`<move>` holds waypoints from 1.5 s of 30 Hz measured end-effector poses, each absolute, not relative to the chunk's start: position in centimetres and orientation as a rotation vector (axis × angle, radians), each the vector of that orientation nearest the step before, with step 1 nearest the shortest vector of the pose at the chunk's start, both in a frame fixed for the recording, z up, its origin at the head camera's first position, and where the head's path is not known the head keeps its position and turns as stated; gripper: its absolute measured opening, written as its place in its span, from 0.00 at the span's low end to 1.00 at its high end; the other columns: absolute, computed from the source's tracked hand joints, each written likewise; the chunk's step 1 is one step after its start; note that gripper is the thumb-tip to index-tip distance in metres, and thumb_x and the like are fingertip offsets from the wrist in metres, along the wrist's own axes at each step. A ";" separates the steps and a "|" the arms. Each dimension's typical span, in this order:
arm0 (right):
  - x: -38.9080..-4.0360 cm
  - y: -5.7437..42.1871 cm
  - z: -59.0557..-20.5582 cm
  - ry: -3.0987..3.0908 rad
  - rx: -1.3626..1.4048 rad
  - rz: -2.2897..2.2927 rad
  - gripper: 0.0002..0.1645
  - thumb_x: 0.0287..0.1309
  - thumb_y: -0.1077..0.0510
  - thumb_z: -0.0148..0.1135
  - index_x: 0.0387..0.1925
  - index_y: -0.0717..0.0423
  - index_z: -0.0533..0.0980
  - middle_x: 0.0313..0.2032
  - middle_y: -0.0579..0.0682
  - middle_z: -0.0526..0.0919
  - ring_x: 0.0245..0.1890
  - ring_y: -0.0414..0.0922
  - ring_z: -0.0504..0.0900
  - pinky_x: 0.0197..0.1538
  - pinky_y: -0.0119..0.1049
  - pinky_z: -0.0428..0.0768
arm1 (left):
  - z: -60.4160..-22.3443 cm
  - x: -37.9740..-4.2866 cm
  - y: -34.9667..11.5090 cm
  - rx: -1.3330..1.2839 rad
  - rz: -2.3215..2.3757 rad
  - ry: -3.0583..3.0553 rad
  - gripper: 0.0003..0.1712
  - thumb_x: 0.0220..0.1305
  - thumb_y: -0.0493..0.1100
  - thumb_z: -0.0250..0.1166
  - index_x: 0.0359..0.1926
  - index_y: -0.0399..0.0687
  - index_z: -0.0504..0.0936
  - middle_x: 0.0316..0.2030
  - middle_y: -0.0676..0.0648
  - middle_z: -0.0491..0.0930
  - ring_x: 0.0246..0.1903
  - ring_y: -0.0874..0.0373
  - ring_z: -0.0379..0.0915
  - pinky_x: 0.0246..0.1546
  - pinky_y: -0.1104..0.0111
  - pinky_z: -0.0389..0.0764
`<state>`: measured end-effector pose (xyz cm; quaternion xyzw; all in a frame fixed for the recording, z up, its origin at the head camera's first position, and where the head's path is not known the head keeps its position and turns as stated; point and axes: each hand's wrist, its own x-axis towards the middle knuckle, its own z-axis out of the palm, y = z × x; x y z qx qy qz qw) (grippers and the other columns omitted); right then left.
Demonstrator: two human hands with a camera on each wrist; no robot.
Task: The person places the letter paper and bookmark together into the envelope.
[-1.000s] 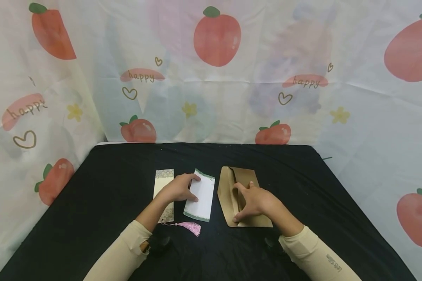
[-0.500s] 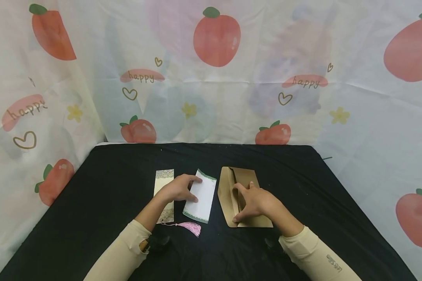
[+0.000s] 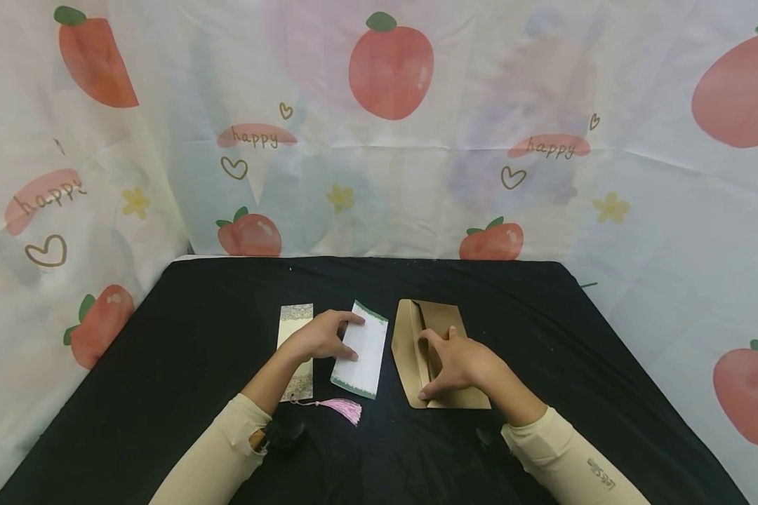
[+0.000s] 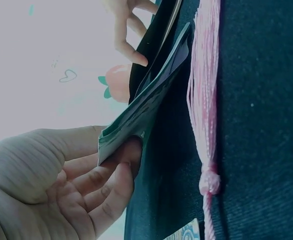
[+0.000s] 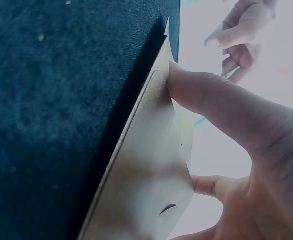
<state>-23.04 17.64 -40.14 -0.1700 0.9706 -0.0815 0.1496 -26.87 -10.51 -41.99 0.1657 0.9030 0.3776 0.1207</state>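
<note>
The left hand [image 3: 318, 338] holds the white card [image 3: 369, 358] by its left side; the left wrist view shows the thumb at one side of it and curled fingers at the other, the card tilted up from the cloth. The right hand [image 3: 464, 359] holds the brown envelope [image 3: 445, 315] at its mouth, thumb and forefinger well apart along the opening.

The white card has green bands at its two short ends and lies about midway between the left and right edges of the counter [image 3: 512, 294], well short of the far edge, its far end leaning a little to the right. The envelope is just beside it, on the side nearer the counter's right edge, its flap opened out toward the card and a dark gap showing at the mouth. The right wrist view shows a small dark curved mark in the brown paper.

Toward the counter's left edge lies a cream card [image 3: 295, 321] with patterned ends, partly covered by the left hand. A pink tassel [image 3: 341, 408] on a thin cord lies by its near end.

Pale sleeves [image 3: 227, 438] cover both forearms. Black cloth covers the counter; beyond its far corners hangs a pale backdrop [image 3: 417, 182] printed with red fruit, hearts and "happy".
</note>
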 end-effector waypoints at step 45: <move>-23.1 17.6 -40.3 2.771 -0.480 -0.236 0.63 0.39 0.32 0.84 0.73 0.47 0.63 0.66 0.76 0.64 0.41 0.59 0.82 0.44 0.55 0.81 | -41.8 -27.2 -10.6 0.424 1.539 2.506 0.34 0.58 0.30 0.77 0.66 0.44 0.79 0.57 0.36 0.81 0.34 0.52 0.84 0.34 0.60 0.85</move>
